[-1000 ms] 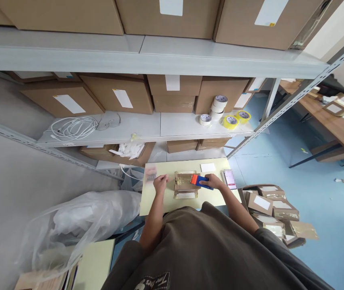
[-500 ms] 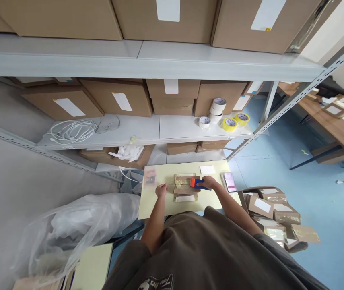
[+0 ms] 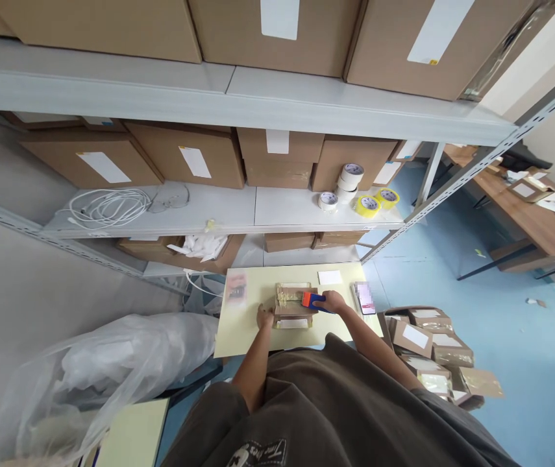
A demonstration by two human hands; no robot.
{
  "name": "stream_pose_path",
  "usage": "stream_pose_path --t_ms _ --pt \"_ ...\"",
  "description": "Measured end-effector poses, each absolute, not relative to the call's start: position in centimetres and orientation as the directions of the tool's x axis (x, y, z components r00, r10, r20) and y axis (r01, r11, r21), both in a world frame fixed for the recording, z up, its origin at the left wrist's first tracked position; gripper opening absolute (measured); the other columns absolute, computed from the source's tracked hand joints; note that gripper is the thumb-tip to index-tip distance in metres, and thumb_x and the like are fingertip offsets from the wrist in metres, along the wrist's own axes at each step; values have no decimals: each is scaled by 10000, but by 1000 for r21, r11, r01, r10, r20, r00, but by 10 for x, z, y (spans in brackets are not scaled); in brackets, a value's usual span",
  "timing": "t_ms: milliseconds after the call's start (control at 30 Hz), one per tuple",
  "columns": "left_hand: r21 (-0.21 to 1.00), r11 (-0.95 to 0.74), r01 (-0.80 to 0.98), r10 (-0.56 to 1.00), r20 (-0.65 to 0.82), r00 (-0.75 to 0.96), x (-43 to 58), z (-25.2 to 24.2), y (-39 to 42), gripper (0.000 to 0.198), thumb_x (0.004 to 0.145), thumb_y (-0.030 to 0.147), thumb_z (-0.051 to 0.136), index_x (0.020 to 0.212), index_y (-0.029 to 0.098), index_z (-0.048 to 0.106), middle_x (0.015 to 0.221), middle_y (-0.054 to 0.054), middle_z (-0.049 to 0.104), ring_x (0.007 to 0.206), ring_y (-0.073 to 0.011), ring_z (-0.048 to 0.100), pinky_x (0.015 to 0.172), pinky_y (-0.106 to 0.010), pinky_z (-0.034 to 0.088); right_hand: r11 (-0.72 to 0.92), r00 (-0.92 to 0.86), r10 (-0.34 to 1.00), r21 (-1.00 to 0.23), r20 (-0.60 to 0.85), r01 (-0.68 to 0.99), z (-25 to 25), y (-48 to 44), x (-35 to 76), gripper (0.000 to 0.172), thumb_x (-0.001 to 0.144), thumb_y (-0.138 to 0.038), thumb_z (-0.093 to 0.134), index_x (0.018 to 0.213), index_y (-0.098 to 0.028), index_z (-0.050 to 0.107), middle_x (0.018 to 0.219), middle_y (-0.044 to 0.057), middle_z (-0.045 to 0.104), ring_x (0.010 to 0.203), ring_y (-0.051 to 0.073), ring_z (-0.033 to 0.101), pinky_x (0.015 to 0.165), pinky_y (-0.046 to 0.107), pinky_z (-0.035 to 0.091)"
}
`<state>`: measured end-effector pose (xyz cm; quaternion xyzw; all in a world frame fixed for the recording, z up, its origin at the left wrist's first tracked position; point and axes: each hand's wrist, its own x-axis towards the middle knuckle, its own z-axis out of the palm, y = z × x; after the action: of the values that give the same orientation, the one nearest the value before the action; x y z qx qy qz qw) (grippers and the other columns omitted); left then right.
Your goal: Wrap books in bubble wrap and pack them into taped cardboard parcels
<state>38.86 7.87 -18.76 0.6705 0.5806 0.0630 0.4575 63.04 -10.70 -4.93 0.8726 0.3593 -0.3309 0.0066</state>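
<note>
A small brown cardboard parcel (image 3: pixel 293 306) lies on the pale yellow table (image 3: pixel 245 327), with shiny clear tape across its top and a white label on its near side. My right hand (image 3: pixel 333 301) is closed round a blue and orange tape dispenser (image 3: pixel 313 301), which rests on the parcel's right end. My left hand (image 3: pixel 264 316) presses against the parcel's left edge with its fingers curled; whether it grips anything is hidden.
A phone (image 3: pixel 363 298) and a white card (image 3: pixel 330 277) lie on the table's right side. Finished parcels (image 3: pixel 428 344) are heaped on the blue floor at right. Tape rolls (image 3: pixel 359 194) and a white cable (image 3: pixel 106 207) sit on the grey shelf behind. A large plastic bag (image 3: pixel 97 383) bulges at left.
My left hand has moved right from the table's left part up against the parcel's left edge. The dispenser in my right hand has slid slightly left along the parcel.
</note>
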Motion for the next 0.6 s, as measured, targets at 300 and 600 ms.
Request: stream_pose_path --t_ms 300,600 --pt "815 -64 576 752 -340 565 426 -158 81 612 1011 422 550 1574 195 476 1538 -138 621 1409 -276 591 1141 -363 466 -757 503 604 -247 -619 606 -50 -95 625 550 879 -689 705 1078 -183 786 1093 140 799 964 274 749 695 283 475" --pt "695 -60 716 770 -425 476 432 -147 77 601 1056 443 443 1623 244 425 1448 -123 691 1295 -319 668 1056 -420 518 -765 501 600 -265 -624 586 -44 -106 630 624 854 -775 684 1046 -189 783 1037 128 804 887 242 751 663 260 467"
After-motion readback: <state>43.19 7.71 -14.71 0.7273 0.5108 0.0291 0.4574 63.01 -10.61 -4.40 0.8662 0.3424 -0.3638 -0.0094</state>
